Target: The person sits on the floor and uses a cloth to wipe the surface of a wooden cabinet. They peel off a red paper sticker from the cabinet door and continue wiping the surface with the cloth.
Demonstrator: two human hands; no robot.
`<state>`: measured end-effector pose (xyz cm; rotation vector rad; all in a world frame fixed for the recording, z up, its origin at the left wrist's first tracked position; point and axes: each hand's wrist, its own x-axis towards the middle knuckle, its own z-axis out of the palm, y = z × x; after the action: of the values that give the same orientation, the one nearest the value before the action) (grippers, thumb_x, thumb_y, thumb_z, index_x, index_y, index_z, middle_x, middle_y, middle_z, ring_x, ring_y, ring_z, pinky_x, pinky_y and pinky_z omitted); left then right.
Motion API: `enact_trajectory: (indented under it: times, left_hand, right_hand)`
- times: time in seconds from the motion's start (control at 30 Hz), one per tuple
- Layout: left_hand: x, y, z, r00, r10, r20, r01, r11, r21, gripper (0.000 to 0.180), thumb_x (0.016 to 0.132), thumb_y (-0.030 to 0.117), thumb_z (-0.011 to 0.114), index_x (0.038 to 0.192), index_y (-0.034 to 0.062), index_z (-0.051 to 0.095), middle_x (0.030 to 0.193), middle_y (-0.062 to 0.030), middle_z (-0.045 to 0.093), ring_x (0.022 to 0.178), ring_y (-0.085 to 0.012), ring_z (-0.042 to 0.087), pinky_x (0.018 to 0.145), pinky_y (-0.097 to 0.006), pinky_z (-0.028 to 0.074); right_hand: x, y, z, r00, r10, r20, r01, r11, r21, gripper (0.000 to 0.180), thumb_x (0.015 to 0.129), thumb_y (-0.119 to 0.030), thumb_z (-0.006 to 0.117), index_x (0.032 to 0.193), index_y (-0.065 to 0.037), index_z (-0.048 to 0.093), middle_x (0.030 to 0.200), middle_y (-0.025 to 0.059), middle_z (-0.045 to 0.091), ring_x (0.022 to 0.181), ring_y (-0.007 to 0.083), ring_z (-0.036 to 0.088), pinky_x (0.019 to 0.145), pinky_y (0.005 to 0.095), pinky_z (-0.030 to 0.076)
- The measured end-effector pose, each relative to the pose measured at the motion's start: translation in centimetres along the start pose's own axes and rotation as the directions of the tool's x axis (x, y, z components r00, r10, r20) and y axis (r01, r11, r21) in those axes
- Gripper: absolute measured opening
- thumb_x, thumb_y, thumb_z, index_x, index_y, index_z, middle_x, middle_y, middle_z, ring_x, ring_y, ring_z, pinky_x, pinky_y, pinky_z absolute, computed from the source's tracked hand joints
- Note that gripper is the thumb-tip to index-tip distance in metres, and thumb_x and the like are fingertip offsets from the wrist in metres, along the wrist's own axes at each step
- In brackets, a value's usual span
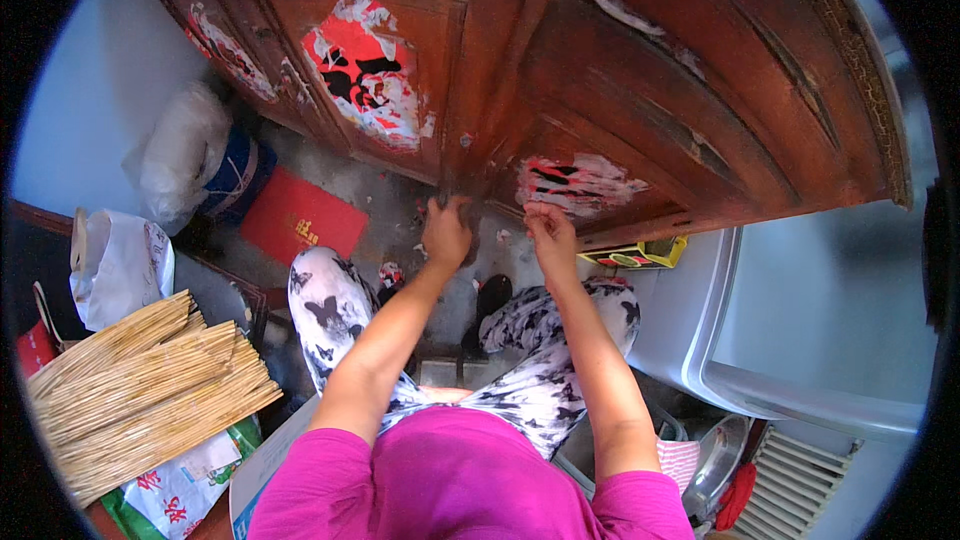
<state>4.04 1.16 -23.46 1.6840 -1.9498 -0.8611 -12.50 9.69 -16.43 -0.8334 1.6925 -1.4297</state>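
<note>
Torn red-and-white paper (578,183) peels off brown door (640,80), fingers (535,212) of both hands pinching it.

Magenta short-sleeved top (455,480), sleeves ending above the elbows. Forearms bare; no watch, rings or bands visible on left hand (446,232) or right hand (552,236). Loose trousers (540,360), white with black blotchy print. Dark shoe (493,292).

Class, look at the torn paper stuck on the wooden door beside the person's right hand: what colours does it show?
Mostly white with black and red patches, on the torn paper, in the head view.
</note>
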Motion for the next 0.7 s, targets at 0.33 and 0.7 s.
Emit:
enact_trajectory:
  times: [0.33, 0.7]
  left_hand:
    - [3.7, 5.6, -3.3, 0.993, 0.072, -0.096, -0.081, 0.992, -0.099, 0.046, 0.084, 0.006, 0.071, 0.128, 0.0172, 0.061, 0.126, -0.0203, 0.056, 0.107, -0.0470, 0.064, 0.089, -0.055, 0.054]
    - [4.5, 6.1, -7.9, 0.844, 0.118, 0.523, 0.182, 0.855, -0.486, 0.060, 0.085, 0.029, 0.084, 0.134, 0.0022, 0.060, 0.118, -0.0150, 0.067, 0.109, -0.0227, 0.063, 0.099, -0.038, 0.049]
  right_hand:
    - [-0.4, 2.9, 3.4, 0.978, 0.193, -0.081, -0.183, 0.975, 0.124, 0.032, 0.102, -0.030, 0.067, 0.130, -0.015, 0.066, 0.115, -0.0010, 0.068, 0.096, 0.0117, 0.060, 0.079, 0.0257, 0.045]
    - [0.9, 0.8, 6.3, 0.907, 0.381, -0.178, -0.260, 0.841, 0.475, 0.060, 0.093, -0.048, 0.077, 0.134, -0.008, 0.058, 0.135, 0.0080, 0.057, 0.122, 0.0217, 0.054, 0.105, 0.0394, 0.042]
